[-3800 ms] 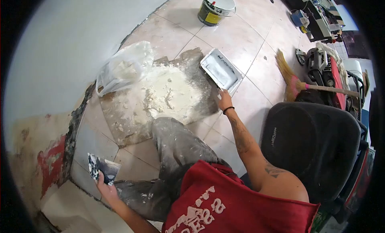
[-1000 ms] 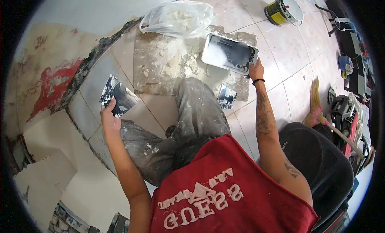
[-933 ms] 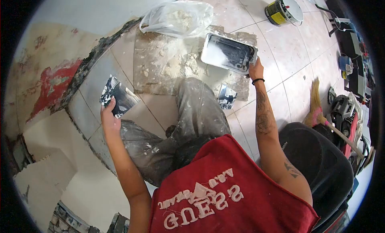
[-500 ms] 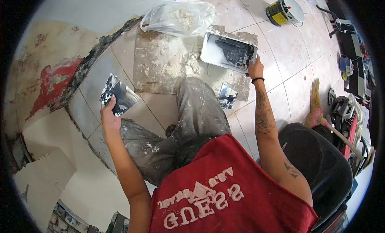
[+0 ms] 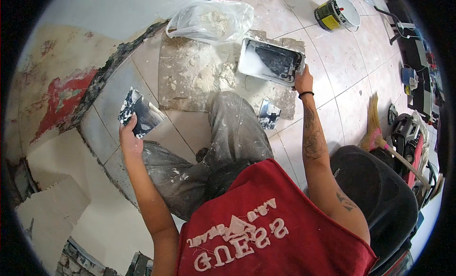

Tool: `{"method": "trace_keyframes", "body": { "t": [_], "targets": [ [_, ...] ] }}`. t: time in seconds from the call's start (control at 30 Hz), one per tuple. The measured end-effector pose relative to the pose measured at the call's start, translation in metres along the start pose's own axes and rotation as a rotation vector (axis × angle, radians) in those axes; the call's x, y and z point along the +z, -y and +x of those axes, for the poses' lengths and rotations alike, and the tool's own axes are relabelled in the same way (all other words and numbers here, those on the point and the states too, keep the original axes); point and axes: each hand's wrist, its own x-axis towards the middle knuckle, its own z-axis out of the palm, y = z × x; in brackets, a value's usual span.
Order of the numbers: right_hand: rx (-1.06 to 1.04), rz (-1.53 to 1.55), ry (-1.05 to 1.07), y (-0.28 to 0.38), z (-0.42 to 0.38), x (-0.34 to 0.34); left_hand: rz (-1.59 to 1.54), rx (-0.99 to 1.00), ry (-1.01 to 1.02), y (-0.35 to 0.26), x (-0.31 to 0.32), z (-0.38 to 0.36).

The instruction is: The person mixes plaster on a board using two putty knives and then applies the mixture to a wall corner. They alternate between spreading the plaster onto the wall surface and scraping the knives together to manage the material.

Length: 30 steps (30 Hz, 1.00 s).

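On the left, my left hand [image 5: 130,135] is closed on a dark flat putty scraper [image 5: 146,115], its blade smeared with white paste and pointing up and away from me. My right hand [image 5: 303,79] grips the near right corner of a rectangular white tray [image 5: 243,69]. White paste lies at the tray's left end, and the rest of its inside is dark and smeared. Just below the tray, a second small scraper blade [image 5: 269,114] with white smears lies at the edge of a dusty cardboard sheet [image 5: 180,88].
A clear plastic bag [image 5: 209,20] of pale powder rests at the cardboard's far edge. Beyond, to the right, stands a bucket [image 5: 337,13]. A broom [image 5: 373,128] and a black chair [image 5: 375,195] are at my right. A damaged wall [image 5: 57,86] runs along the left.
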Motion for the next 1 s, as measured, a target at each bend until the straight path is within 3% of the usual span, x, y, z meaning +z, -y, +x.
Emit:
{"method": "trace_keyframes", "body": {
  "t": [0.17,0.27,0.37,0.47,0.57,0.6,0.67,0.7,0.8,0.9,1.0],
  "targets": [
    [0.057,0.065,-0.009,-0.001,-0.004,-0.007,0.006,-0.002,-0.003,0.002,-0.004,0.003],
    [0.213,0.193,0.062,0.024,-0.015,-0.026,-0.002,-0.013,-0.006,0.004,-0.007,0.006],
    [0.048,0.067,-0.011,0.013,-0.016,-0.026,0.009,-0.033,-0.051,0.0,-0.004,0.003],
    [0.044,0.024,-0.032,-0.01,-0.012,-0.018,0.026,-0.034,-0.06,0.001,-0.006,0.005],
    [0.115,0.125,-0.055,-0.051,-0.012,-0.001,0.018,-0.012,-0.021,0.004,-0.01,0.006],
    [0.269,0.287,0.043,-0.041,-0.02,-0.012,0.009,-0.001,-0.005,0.005,-0.011,0.007],
    [0.222,0.374,-0.002,-0.132,-0.02,0.034,0.014,-0.001,-0.006,0.006,-0.013,0.008],
    [0.269,0.508,0.025,-0.139,-0.024,0.035,0.016,0.0,-0.007,0.006,-0.013,0.008],
    [0.59,0.877,0.093,-0.101,-0.056,0.004,0.009,-0.021,-0.004,0.006,-0.014,0.009],
    [0.714,0.973,-0.002,-0.106,-0.069,0.003,0.016,-0.018,0.013,0.005,-0.015,0.011],
    [0.667,0.966,-0.07,-0.114,-0.074,0.008,0.038,-0.006,0.034,0.002,-0.008,0.007]
  ]
}}
